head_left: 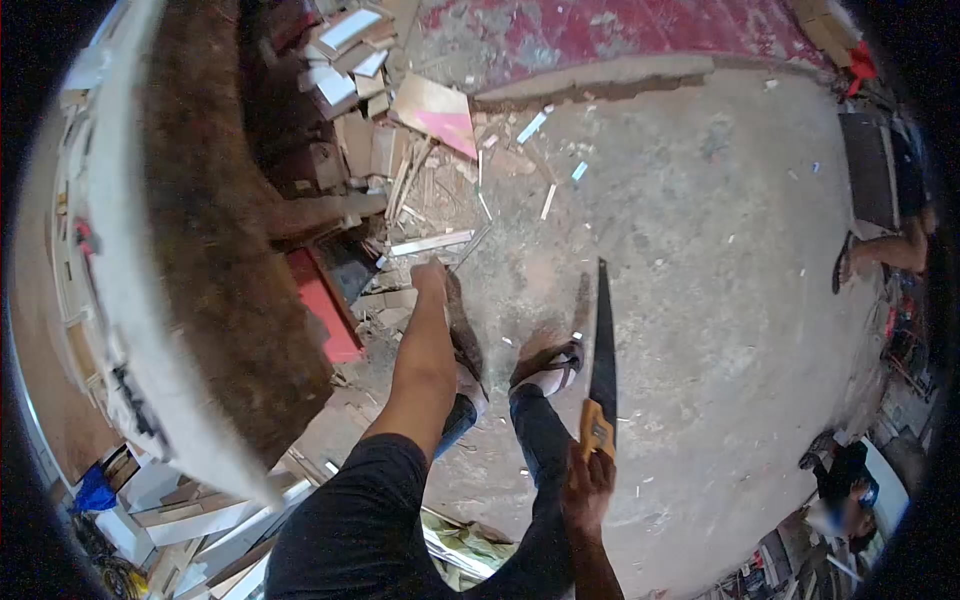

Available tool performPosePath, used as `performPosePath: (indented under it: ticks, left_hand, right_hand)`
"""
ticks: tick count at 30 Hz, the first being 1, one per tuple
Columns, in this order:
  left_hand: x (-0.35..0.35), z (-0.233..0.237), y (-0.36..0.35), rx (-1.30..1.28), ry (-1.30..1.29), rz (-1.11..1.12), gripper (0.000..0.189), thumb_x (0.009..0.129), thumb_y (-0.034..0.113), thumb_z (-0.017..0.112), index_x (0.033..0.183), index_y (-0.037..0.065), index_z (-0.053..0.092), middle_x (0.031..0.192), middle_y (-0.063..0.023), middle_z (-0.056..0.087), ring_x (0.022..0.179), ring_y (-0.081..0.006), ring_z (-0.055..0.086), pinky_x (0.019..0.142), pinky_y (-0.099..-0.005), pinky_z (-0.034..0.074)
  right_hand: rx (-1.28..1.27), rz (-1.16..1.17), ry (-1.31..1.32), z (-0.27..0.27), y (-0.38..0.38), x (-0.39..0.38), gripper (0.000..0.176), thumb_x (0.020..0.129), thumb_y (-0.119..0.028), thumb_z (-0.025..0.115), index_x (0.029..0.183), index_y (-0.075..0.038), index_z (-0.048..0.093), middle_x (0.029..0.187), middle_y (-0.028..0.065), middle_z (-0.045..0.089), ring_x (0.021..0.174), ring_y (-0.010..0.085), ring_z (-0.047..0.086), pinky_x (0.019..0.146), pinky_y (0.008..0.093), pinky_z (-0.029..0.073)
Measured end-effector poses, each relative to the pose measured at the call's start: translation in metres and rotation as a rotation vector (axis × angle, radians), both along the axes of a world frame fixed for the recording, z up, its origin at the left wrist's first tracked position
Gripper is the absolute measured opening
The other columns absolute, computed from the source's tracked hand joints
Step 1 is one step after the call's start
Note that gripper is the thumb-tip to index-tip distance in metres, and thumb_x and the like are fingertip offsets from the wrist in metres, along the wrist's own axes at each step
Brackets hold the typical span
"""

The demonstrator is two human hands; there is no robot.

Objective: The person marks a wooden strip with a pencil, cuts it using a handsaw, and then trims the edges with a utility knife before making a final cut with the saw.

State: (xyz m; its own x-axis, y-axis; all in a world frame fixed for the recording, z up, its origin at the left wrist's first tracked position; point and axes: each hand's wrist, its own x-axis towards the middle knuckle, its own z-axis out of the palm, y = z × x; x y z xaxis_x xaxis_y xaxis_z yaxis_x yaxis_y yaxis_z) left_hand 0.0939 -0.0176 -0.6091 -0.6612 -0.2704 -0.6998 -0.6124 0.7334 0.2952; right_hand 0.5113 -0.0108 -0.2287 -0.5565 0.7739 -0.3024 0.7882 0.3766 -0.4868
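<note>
In my right hand (588,487) is a handsaw (603,365), its yellow handle gripped by my fingers. The dark blade points away from me, above the concrete floor, and narrows to its tip. My left arm is stretched forward and down, and my left hand (429,273) looks closed, small in the view. What it holds, if anything, is hidden. Just beyond it lies a pale wood strip (430,243), with a thin grey strip (470,248) to its right. My sandalled feet (550,372) stand on the floor between the two hands.
Wood offcuts (372,140) are heaped at the upper left, beside a large brown-and-white panel or tabletop (195,220). A red board (325,305) leans below them. Scraps dot the concrete floor (700,250). One person's leg (885,255) shows at right, another person (845,495) at lower right.
</note>
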Motion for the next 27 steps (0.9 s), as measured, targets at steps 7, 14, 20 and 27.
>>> performPosePath:
  ticks: [7, 14, 20, 27]
  left_hand:
    - [-0.013, -0.083, 0.028, 0.252, 0.038, 0.398, 0.047, 0.086, 0.031, 0.075, 0.109, -0.007, 0.058, 0.081, -0.0152, 0.067, 0.065, -0.0270, 0.066, 0.049, -0.0414, 0.052]
    - [0.004, -0.018, 0.062, 0.531, 0.047, 0.492, 0.023, 0.090, 0.006, 0.064, 0.111, 0.000, 0.056, 0.093, -0.0122, 0.065, 0.072, -0.0235, 0.067, 0.054, -0.0376, 0.053]
    - [0.075, 0.223, 0.109, 1.084, -0.217, 0.291, 0.032, 0.103, 0.000, 0.050, 0.134, 0.001, 0.047, 0.109, -0.0131, 0.065, 0.093, -0.0250, 0.069, 0.083, -0.0433, 0.063]
    - [0.099, 0.501, 0.098, 1.336, -0.445, 0.125, 0.036, 0.105, 0.012, 0.055, 0.138, 0.000, 0.047, 0.123, -0.0164, 0.066, 0.110, -0.0297, 0.070, 0.099, -0.0441, 0.059]
  right_hand:
    - [0.059, -0.049, 0.083, -0.019, 0.020, 0.032, 0.036, 0.087, 0.001, 0.066, 0.123, -0.001, 0.065, 0.101, 0.0235, 0.064, 0.094, 0.0436, 0.059, 0.082, 0.0516, 0.049]
    - [0.006, -0.101, 0.013, -0.014, 0.040, 0.029, 0.035, 0.087, 0.001, 0.067, 0.122, -0.002, 0.066, 0.108, 0.0215, 0.063, 0.096, 0.0413, 0.058, 0.082, 0.0488, 0.049]
    - [-0.057, -0.307, 0.247, -0.029, 0.016, 0.020, 0.035, 0.093, -0.008, 0.065, 0.129, -0.006, 0.065, 0.096, 0.0204, 0.059, 0.093, 0.0399, 0.059, 0.081, 0.0506, 0.049]
    - [0.007, -0.191, 0.065, 0.047, -0.021, 0.010, 0.035, 0.092, -0.009, 0.065, 0.127, -0.007, 0.067, 0.097, 0.0188, 0.064, 0.095, 0.0414, 0.059, 0.085, 0.0503, 0.050]
